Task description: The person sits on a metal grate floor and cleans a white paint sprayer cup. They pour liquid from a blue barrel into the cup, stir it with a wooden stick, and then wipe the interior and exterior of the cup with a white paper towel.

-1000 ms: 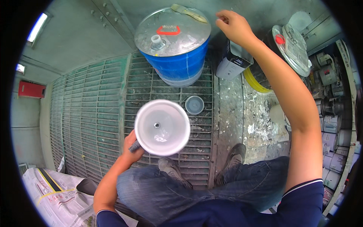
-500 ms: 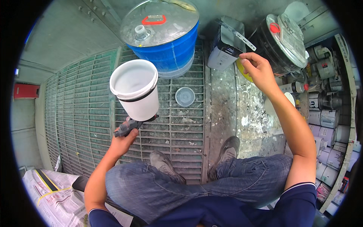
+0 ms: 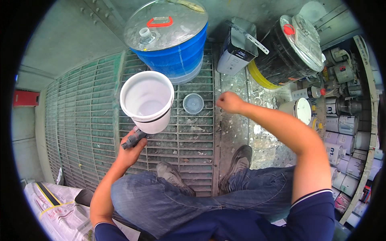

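My left hand (image 3: 132,150) grips the dark handle of a spray gun (image 3: 134,139), which carries a white cup (image 3: 146,120) with a black band; the inside looks white, without visible contents. My right hand (image 3: 227,102) is over the floor right of the cup, its fingers curled; whether anything is in them is hidden. A small round translucent lid (image 3: 193,103) lies on the grating (image 3: 80,132) to the left of that hand. A perforated metal strip (image 3: 257,43) rests across the top of a grey rectangular tin (image 3: 235,56) beyond it.
A blue drum (image 3: 171,64) with a metal top, bearing a brush (image 3: 187,5), stands at the back. Right of it are a black drum (image 3: 277,60) with yellow base and many stacked cans (image 3: 348,160). Paper sheets (image 3: 60,209) lie at lower left, a red box (image 3: 25,97) at far left.
My right hand has come down and left from the tin, whose metal strip now shows. The cup and gun have shifted up and left, the cup seen less from directly above.
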